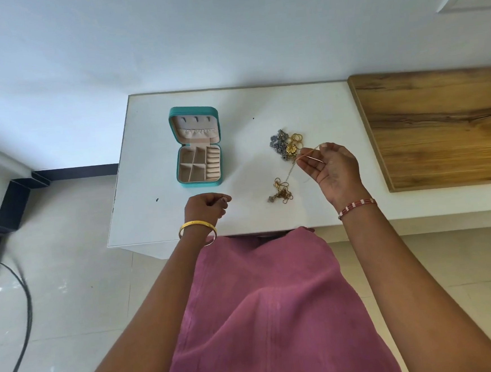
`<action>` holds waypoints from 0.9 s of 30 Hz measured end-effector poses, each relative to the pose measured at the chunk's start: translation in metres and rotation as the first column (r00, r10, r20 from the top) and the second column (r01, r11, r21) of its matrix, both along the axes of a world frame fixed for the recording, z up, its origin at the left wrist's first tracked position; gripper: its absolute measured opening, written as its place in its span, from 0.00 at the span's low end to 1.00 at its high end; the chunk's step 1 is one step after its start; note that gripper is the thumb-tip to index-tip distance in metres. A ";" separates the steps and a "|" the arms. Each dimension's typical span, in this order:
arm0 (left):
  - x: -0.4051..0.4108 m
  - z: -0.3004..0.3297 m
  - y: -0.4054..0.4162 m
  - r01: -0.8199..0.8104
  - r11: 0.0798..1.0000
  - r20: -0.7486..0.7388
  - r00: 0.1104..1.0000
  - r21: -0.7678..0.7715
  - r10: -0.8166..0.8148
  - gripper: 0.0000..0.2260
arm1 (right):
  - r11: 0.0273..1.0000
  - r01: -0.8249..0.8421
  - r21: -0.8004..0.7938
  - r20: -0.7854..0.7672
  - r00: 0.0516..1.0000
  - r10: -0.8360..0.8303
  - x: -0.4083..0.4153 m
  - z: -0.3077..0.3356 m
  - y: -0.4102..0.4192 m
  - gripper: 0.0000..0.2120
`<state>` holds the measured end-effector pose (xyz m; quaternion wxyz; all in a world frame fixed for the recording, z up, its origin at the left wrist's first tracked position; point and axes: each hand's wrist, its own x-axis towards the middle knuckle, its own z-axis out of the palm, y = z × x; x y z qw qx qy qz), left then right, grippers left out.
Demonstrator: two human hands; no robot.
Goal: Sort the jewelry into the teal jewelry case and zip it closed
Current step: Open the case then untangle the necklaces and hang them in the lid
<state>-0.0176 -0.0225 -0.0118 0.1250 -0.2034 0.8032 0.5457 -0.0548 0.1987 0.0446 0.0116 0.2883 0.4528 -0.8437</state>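
The teal jewelry case [196,147] lies open on the white table [151,128], lid tilted back, its beige compartments holding nothing I can see. To its right sits a heap of jewelry [286,144]: grey flower pieces, a gold flower and gold rings. My right hand [332,170] pinches a thin gold chain [291,169] and lifts one end; the rest of the chain [281,191] lies bunched on the table below. My left hand [206,205] hovers near the table's front edge below the case, fingers loosely curled, holding nothing.
A wooden board [439,123] lies on the surface to the right of the white table. Black cables [18,306] and a dark frame [16,201] are on the tiled floor at the left. My pink garment [263,316] hangs below the table's front edge.
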 end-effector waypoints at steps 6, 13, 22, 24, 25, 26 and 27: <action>-0.001 0.020 0.022 0.044 0.998 -0.127 0.991 0.035 -0.040 0.08 | 0.897 -0.284 0.338 -0.016 0.952 0.307 0.010 0.016 -0.016 0.06; -0.003 0.065 0.050 0.182 0.982 -0.348 0.925 0.050 -0.154 0.10 | 0.416 -0.294 0.860 0.034 0.848 0.529 0.017 0.036 -0.038 0.03; -0.002 0.081 0.052 0.173 0.966 -0.307 0.945 0.192 -0.108 0.09 | 0.378 -0.215 0.900 -0.020 0.849 0.529 0.029 0.050 -0.046 0.05; -0.001 0.082 0.051 0.166 0.961 -0.291 0.952 0.222 -0.097 0.08 | 0.403 -0.244 0.882 -0.015 0.840 0.543 0.031 0.050 -0.044 0.06; 0.000 0.082 0.050 0.163 0.957 -0.284 0.954 0.241 -0.091 0.07 | 0.435 -0.264 0.861 -0.020 0.836 0.548 0.033 0.050 -0.043 0.07; 0.000 0.083 0.049 0.154 0.952 -0.275 0.958 0.265 -0.079 0.07 | 0.483 -0.282 0.829 -0.030 0.839 0.543 0.035 0.049 -0.042 0.09; 0.001 0.083 0.048 0.136 0.944 -0.263 0.963 0.300 -0.055 0.08 | 0.539 -0.295 0.789 -0.041 0.850 0.525 0.036 0.047 -0.041 0.10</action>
